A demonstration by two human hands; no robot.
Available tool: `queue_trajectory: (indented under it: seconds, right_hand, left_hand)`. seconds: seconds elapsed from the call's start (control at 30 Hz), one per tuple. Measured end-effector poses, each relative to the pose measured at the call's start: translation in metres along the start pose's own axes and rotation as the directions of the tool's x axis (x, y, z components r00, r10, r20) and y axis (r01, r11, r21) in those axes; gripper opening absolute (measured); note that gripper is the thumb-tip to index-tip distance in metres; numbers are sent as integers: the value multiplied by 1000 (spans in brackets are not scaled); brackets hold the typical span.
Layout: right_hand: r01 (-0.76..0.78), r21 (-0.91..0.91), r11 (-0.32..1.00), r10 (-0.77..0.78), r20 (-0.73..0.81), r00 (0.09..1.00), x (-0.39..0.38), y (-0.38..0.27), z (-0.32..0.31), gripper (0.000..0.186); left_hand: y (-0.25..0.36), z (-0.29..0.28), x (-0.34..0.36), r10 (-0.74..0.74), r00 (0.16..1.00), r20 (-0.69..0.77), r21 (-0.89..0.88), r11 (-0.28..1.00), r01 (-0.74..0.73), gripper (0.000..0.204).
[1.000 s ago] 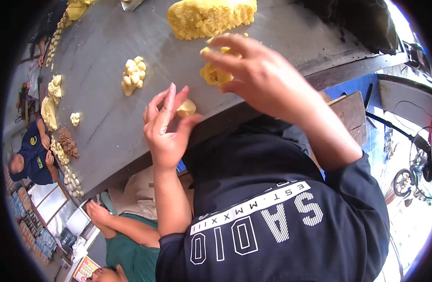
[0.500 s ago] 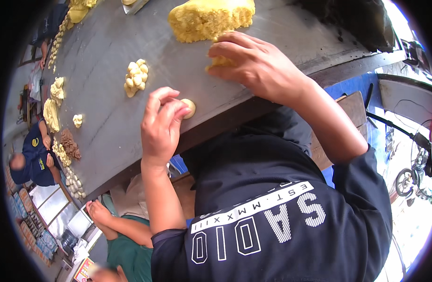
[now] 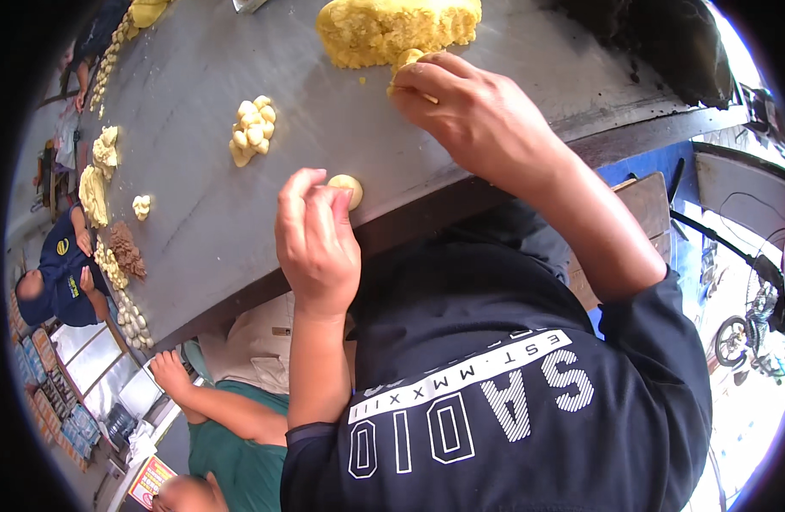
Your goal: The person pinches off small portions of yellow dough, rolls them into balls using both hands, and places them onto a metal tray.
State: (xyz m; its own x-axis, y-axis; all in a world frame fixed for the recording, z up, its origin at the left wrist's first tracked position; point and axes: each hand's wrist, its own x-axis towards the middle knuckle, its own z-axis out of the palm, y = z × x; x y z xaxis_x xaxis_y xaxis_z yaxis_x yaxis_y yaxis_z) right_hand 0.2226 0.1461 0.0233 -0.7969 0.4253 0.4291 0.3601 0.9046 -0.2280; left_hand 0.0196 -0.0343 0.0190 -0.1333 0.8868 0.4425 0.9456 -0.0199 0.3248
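My left hand [image 3: 318, 243] is at the near edge of the grey table, its fingers curled and the thumb against a small round piece of pale dough [image 3: 345, 187]. Thumb and fingertips hide part of that piece. My right hand [image 3: 478, 107] reaches across to the large crumbly block of yellow dough [image 3: 397, 32]. Its fingers are closed around a lump of yellow dough [image 3: 407, 60] at the block's near side, and they cover most of the lump. Left of the block sits a small pile of pale dough balls [image 3: 253, 130].
Along the table's far left lie more dough pieces [image 3: 94, 196], a brown crumbly heap [image 3: 126, 250] and rows of small balls [image 3: 132, 322]. A black plastic sheet [image 3: 657, 43] covers the right end. A person in green [image 3: 239, 435] sits at my left; another in navy [image 3: 64, 273] works beyond.
My right hand has moved up against the block's near side with the dough lump. My left hand has drawn slightly back and right, uncovering more of the round piece.
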Motion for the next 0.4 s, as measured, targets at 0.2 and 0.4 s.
queue_trajectory:
  seconds: [0.2,0.4]
  right_hand:
    - [-60,221,973,18,186,982,-3,2,-32,15]
    - [-83,445,892,74,38,997,-17,-1,-34,40]
  left_hand:
    - [-21,-30,49,-329,847,418,-474,716,512,22]
    - [-5,9,74,52,933,356,279,947,-159,14]
